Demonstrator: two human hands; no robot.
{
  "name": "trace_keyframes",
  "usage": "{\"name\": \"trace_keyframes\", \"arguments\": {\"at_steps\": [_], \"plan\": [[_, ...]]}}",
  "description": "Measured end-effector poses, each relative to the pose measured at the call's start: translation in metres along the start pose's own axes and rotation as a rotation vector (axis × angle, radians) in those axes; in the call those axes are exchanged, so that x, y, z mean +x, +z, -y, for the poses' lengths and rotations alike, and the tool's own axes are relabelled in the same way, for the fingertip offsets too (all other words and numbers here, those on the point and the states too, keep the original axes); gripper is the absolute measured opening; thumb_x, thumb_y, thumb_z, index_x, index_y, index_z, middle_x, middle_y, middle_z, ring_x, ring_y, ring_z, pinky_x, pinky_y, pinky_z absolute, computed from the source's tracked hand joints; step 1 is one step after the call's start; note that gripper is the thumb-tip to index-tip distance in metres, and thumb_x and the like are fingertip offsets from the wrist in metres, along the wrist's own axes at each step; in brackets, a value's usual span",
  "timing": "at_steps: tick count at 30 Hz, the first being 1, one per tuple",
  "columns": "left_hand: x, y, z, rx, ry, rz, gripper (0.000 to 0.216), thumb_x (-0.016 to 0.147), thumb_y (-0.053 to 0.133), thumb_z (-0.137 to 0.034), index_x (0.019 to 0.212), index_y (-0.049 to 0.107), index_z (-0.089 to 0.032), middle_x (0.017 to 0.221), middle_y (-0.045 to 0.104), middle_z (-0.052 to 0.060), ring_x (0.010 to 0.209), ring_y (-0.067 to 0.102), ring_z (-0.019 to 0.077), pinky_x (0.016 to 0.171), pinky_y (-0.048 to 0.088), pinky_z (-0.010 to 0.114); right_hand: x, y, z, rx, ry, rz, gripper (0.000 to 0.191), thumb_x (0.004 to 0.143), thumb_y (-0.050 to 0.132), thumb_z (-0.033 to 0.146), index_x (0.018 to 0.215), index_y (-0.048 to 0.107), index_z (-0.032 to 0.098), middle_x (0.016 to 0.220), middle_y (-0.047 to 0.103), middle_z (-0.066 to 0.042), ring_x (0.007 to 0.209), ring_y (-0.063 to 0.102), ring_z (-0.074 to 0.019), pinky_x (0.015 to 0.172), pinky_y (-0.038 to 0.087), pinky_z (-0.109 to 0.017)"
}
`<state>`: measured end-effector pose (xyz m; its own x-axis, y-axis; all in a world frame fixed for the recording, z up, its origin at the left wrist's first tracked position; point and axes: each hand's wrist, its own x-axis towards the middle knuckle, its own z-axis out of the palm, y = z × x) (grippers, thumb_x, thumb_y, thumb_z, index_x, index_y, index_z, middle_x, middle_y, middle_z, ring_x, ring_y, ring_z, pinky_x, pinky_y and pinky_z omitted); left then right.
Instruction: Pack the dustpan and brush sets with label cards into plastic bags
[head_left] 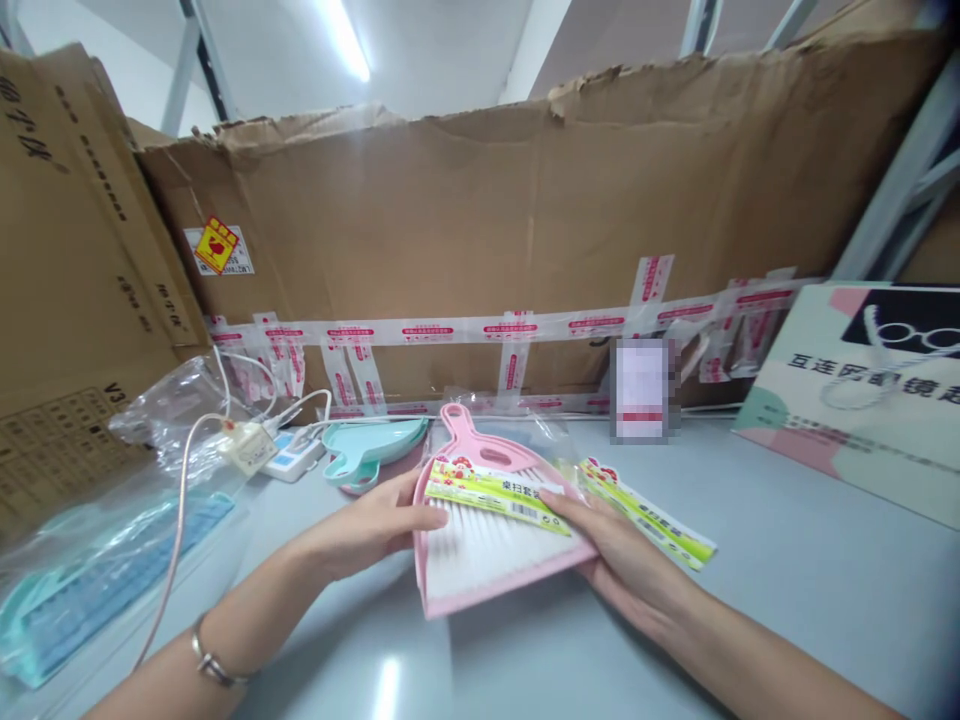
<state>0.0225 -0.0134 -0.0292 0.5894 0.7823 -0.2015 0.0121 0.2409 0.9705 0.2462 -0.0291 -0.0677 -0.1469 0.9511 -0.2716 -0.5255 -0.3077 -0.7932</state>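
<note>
Most of the view from 10 to 2 o'clock is taken up by a huge brown cardboard box [465, 220] with a torn top edge, its lower part crossed by white-and-red tape. Under it, from 8 round to 4, a smooth pale blue-grey tabletop [810, 600] is spread, with a bright reflection at 6. Another brown printed carton [97, 260] is cut off at 9–10, and a printed pastel board [847, 400] is cropped at 3–4. A grey metal upright [900, 210] is seen at 2, and a white tube light [345, 40] at 11.

At 8, a turquoise-and-blue plastic set [127, 580] is blurred by clear wrapping and cut off by the edge.

The pink plastic dustpan [426, 585] with its white-bristled brush is held at 6, over the table, handle toward 12. Its sides are clamped by the left hand [382, 522] and right hand [626, 545]; the fingers underneath are mostly hidden, and whether the table is touched can't be told.

A small turquoise plastic dustpan [375, 445] at 8 is partly covered by the left hand. A small white panel [641, 385] at 3–4 is pixelated, so unreadable. A yellow-green card strip [495, 492] is partly covered by the right thumb; a second yellow-green strip [660, 525] is seen at 4.
</note>
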Motion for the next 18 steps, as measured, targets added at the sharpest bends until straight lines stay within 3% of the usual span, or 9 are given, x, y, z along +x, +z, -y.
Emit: {"name": "trace_keyframes", "arguments": {"at_steps": [4,7,9,13,18], "plan": [[-0.002,-0.010,-0.007,-0.019,0.006,0.087,0.060,0.064,0.067,-0.012,0.121,0.049,-0.019,0.119,0.058,0.009,0.104,0.055,0.0201,0.085,0.043,0.028,-0.001,0.000,0.001,0.028,0.018,0.042,0.024,0.069,0.067,0.024,0.093,0.065,0.019,0.091,0.070,-0.007,0.087,0.065,-0.0221,0.079,0.052,-0.032],[-0.004,-0.015,-0.010,-0.030,0.041,0.197,0.061,0.064,0.068,-0.014,0.122,0.049,-0.018,0.122,0.056,0.009,0.108,0.052,0.0214,0.090,0.040,0.030,-0.002,0.000,0.000,0.041,0.026,0.043,0.026,0.069,0.067,0.023,0.094,0.065,0.015,0.091,0.070,-0.009,0.087,0.065,-0.0222,0.077,0.053,-0.031],[-0.004,-0.018,-0.010,-0.030,0.065,0.200,0.059,0.065,0.069,-0.018,0.122,0.050,-0.019,0.120,0.057,0.009,0.107,0.053,0.0212,0.089,0.041,0.030,-0.002,0.001,0.000,0.039,0.002,0.024,0.031,0.069,0.067,0.022,0.099,0.063,0.014,0.091,0.070,-0.009,0.087,0.065,-0.0216,0.076,0.053,-0.030],[0.000,-0.018,-0.005,-0.007,0.060,0.025,0.045,0.069,0.067,-0.022,0.113,0.058,-0.016,0.106,0.064,0.010,0.090,0.060,0.0163,0.078,0.045,0.023,-0.002,0.003,0.004,0.009,-0.067,-0.025,0.039,0.069,0.068,0.022,0.106,0.058,0.016,0.093,0.070,-0.007,0.084,0.066,-0.0200,0.073,0.054,-0.028],[0.008,-0.014,0.002,0.028,0.029,-0.253,0.030,0.064,0.072,-0.031,0.084,0.067,-0.010,0.076,0.068,0.007,0.069,0.061,0.0131,0.068,0.047,0.022,0.000,0.002,0.007,-0.036,0.015,-0.075,0.034,0.071,0.066,0.021,0.103,0.059,0.014,0.089,0.070,-0.008,0.079,0.067,-0.0198,0.066,0.055,-0.027]]}}
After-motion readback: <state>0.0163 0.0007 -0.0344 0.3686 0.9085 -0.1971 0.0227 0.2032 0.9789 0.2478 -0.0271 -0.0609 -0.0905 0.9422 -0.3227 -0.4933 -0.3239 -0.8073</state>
